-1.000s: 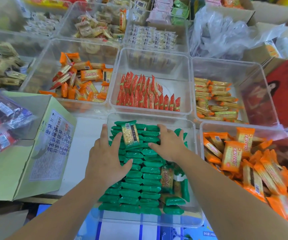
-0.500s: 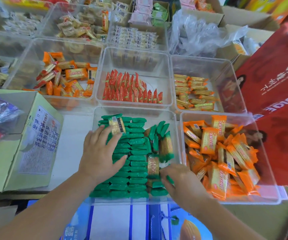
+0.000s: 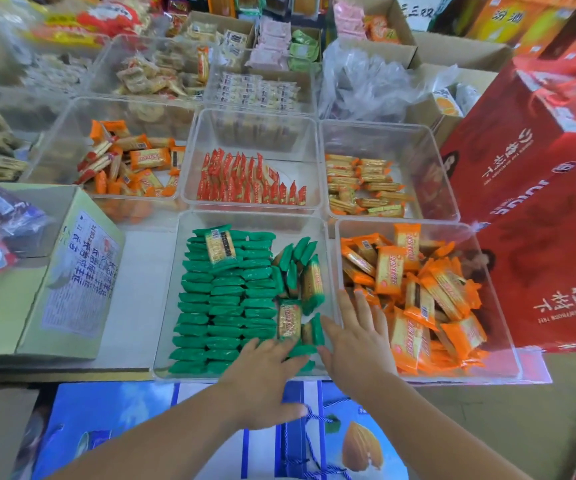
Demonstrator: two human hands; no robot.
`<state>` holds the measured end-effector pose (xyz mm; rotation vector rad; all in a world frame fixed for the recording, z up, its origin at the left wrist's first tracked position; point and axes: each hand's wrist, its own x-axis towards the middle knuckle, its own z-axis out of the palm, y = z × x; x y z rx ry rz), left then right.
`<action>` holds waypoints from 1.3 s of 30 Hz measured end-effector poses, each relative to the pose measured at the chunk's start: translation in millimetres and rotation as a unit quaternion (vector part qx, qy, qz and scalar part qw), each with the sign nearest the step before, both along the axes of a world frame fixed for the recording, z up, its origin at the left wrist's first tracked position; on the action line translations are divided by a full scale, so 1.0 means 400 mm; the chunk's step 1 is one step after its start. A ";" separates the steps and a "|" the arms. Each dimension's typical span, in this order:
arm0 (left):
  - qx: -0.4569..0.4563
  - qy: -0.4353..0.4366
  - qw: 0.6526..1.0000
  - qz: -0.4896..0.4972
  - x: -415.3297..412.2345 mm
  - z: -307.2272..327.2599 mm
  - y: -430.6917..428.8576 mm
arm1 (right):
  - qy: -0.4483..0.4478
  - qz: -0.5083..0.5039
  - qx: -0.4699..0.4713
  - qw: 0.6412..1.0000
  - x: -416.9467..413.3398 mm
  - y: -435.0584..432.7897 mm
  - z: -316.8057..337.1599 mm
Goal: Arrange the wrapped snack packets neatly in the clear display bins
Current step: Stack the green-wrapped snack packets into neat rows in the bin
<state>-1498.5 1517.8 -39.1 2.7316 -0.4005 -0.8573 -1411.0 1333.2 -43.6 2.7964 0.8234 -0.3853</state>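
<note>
Packets (image 3: 227, 306) in green lie long axis left-to-right; left hand (image 3: 262, 372) touches them, right hand (image 3: 357, 337) beside, grips spread.

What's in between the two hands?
A few loose green packets, in the bin's near right corner, sit between the left hand and right hand; the head view shows it.

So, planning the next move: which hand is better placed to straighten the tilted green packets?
Probably the right hand: open, its thumb beside the tilted green packets; the left hand rests on the near rows.
</note>
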 end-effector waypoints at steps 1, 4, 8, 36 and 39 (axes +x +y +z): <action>0.006 0.004 1.000 -0.005 -0.001 -0.001 0.003 | -0.010 0.009 -0.003 1.000 0.000 0.005 -0.002; 0.014 0.003 1.000 -0.008 0.003 -0.008 0.006 | -0.028 0.029 -0.016 0.999 0.009 0.023 -0.004; 0.011 -0.013 1.000 -0.011 0.009 -0.022 0.022 | -0.008 0.012 -0.038 0.999 0.034 0.058 -0.005; -0.007 -0.034 0.999 -0.012 0.126 0.004 0.002 | 0.003 -0.192 0.484 0.854 -0.036 -0.043 0.060; 0.046 -0.090 0.995 -0.003 0.198 0.003 -0.007 | 0.046 -0.271 0.534 0.799 -0.057 -0.073 0.056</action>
